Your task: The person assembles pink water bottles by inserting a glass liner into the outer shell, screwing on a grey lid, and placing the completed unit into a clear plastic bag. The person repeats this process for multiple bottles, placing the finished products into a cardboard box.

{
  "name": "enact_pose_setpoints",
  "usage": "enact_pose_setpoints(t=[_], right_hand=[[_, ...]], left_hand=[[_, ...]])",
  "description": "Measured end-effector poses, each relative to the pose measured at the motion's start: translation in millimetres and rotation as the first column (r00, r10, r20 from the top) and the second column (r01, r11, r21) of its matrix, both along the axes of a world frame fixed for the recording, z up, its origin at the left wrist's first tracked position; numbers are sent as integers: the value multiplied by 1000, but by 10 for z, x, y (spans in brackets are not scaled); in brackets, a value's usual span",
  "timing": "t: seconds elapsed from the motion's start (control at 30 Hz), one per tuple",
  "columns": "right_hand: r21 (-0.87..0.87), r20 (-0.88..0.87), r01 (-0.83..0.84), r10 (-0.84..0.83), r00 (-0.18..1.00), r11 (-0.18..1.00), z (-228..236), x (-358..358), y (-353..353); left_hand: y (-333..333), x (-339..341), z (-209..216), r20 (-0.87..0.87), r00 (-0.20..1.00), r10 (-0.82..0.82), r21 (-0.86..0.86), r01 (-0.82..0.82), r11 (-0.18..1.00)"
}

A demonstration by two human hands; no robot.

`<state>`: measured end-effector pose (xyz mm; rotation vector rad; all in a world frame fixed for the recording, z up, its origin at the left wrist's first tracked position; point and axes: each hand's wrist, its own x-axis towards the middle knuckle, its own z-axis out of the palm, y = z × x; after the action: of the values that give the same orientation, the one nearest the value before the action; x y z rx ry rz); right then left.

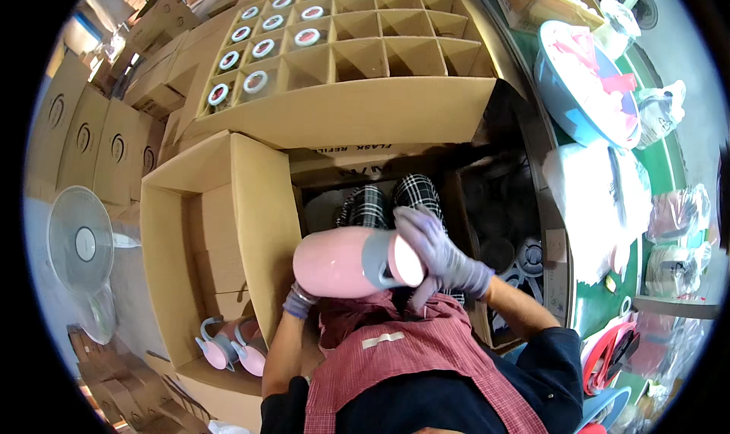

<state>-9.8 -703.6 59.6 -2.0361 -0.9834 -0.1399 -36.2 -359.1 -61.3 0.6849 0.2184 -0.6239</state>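
A pink vacuum jug (334,264) with a grey collar and handle lies tilted sideways over my lap. My left hand (301,298), in a thin grey glove, supports it from beneath at the base end; its fingers are mostly hidden behind the jug. At the pale top end, my right hand (437,244), also gloved and slightly blurred, curls around the edge with its fingers and thumb on either side. Two similar pink jugs (252,349) with grey handles lie at the near end of the open carton (265,206) on my left.
Ahead stands a divided carton (350,103) holding several round-capped glass refills. A dark box (498,228) with metallic and grey parts is at my right. Beyond it, a green bench (620,282) carries a blue basin (559,92) of pink parts. A fan (84,240) stands far left.
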Motion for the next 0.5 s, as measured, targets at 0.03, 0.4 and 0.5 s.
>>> enact_pose_setpoints(t=[0.03, 0.4, 0.5], right_hand=[[-62, -26, -27, 25, 999, 998, 220, 166, 9], [342, -534, 464, -237, 812, 817, 1011, 600, -590], [504, -639, 532, -120, 760, 680, 616, 613, -805]], left_hand=[[-130, 82, 21, 18, 1000, -17, -62, 18, 998], [-303, 155, -81, 160, 953, 258, -240, -216, 946], [-269, 103, -128, 100, 954, 284, -267, -249, 931]])
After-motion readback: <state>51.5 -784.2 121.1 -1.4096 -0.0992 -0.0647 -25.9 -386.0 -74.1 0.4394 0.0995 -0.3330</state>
